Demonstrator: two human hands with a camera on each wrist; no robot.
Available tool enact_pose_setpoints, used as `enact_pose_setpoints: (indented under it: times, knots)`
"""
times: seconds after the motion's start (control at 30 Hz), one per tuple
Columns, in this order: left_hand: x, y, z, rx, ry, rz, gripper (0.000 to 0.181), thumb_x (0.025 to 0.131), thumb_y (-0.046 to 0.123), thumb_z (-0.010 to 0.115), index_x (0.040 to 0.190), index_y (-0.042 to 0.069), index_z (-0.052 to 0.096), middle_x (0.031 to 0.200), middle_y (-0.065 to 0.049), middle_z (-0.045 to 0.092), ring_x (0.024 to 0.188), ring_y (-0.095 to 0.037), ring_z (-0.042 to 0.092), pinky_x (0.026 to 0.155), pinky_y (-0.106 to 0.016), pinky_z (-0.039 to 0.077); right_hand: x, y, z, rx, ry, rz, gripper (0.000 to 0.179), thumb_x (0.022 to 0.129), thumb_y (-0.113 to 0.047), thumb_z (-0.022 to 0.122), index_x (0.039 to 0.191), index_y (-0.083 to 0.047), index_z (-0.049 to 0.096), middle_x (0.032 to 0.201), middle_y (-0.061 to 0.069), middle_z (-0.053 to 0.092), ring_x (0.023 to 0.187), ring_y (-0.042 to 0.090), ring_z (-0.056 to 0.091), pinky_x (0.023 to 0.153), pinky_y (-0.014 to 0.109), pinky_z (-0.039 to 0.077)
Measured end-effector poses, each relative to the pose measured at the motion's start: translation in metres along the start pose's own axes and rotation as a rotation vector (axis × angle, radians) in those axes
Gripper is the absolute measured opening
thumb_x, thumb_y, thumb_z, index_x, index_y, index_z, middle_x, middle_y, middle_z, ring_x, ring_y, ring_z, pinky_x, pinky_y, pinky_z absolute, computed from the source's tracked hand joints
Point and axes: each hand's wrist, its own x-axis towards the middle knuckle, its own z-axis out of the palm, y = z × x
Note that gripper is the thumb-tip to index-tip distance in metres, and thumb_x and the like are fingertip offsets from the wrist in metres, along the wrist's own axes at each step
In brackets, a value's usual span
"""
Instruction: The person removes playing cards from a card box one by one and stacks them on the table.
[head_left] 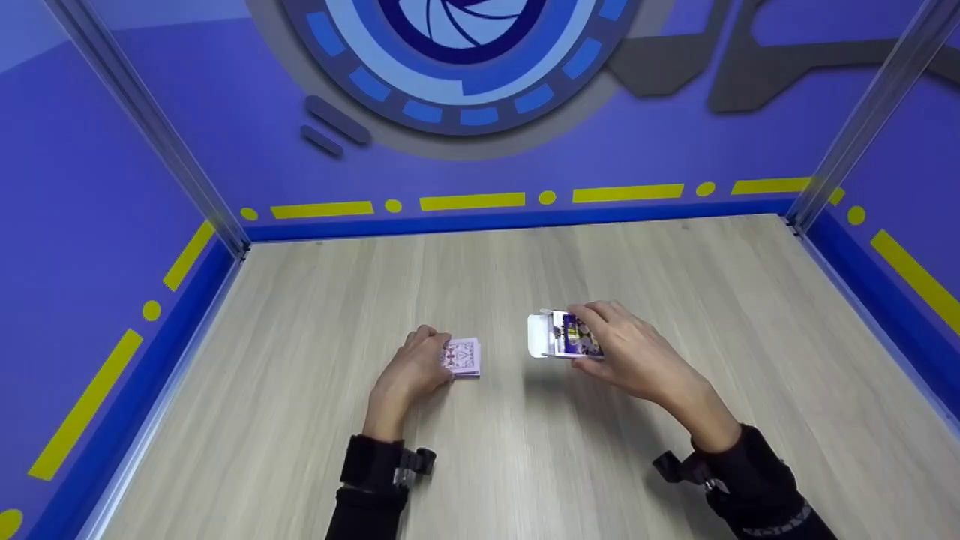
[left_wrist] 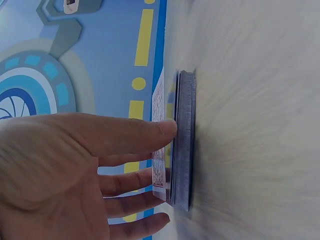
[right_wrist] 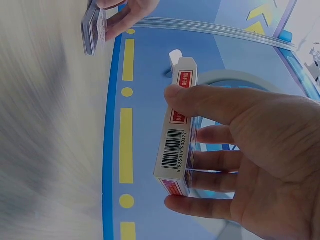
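Observation:
My left hand grips a deck of playing cards by its left part, low over the table. Its thumb lies along the near edge and the other fingers reach the far side. Red-patterned card backs face up, and in the left wrist view the upper cards stand slightly apart from the rest of the stack. To the right, my right hand holds a card box above the table, thumb on one narrow side. The box's white flap hangs open toward the deck; a barcode shows on its side.
The light wood table has blue panel walls at the back and both sides, with metal posts at the corners. Black wrist straps with camera mounts sit on both forearms.

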Motion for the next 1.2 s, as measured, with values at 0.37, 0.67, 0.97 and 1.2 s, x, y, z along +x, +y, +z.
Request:
enact_pose_setpoints:
  times: [0.37, 0.67, 0.97, 1.2]
  knots:
    - [0.002, 0.0, 0.002, 0.007, -0.025, 0.0, 0.063, 0.087, 0.004, 0.08, 0.145, -0.003, 0.055, 0.145, -0.016, 0.053, 0.136, -0.032, 0.047, 0.115, -0.048, 0.037, 0.0, 0.0, 0.0, -0.01, 0.003, -0.005, 0.068, 0.08, -0.02, 0.089, 0.137, 0.0, 0.059, 0.123, 0.018, 0.064, 0.109, 0.031, 0.062, 0.084, 0.047, 0.056]
    - [0.003, -0.003, 0.002, -0.023, -0.032, 0.018, 0.071, 0.083, 0.005, 0.083, 0.148, -0.002, 0.053, 0.14, -0.017, 0.057, 0.131, -0.033, 0.05, 0.114, -0.046, 0.038, 0.0, 0.001, 0.0, 0.001, 0.004, -0.003, 0.069, 0.08, -0.022, 0.09, 0.138, -0.001, 0.058, 0.123, 0.017, 0.065, 0.109, 0.031, 0.063, 0.084, 0.047, 0.056]
    - [-0.003, 0.0, -0.005, -0.098, 0.092, 0.054, 0.062, 0.092, 0.019, 0.079, 0.147, 0.002, 0.055, 0.146, -0.019, 0.052, 0.133, -0.033, 0.05, 0.113, -0.049, 0.039, 0.0, 0.0, -0.001, -0.009, -0.001, 0.002, 0.068, 0.08, -0.021, 0.09, 0.136, 0.001, 0.059, 0.123, 0.018, 0.064, 0.112, 0.032, 0.062, 0.087, 0.048, 0.055]
    - [-0.012, 0.042, -0.011, -0.185, 0.423, 0.327, 0.03, 0.097, 0.013, 0.071, 0.126, 0.007, 0.069, 0.125, -0.008, 0.066, 0.122, -0.025, 0.059, 0.104, -0.041, 0.047, 0.0, -0.001, -0.001, -0.017, -0.011, 0.017, 0.069, 0.079, -0.023, 0.092, 0.134, 0.003, 0.06, 0.126, 0.018, 0.064, 0.114, 0.033, 0.062, 0.088, 0.049, 0.055]
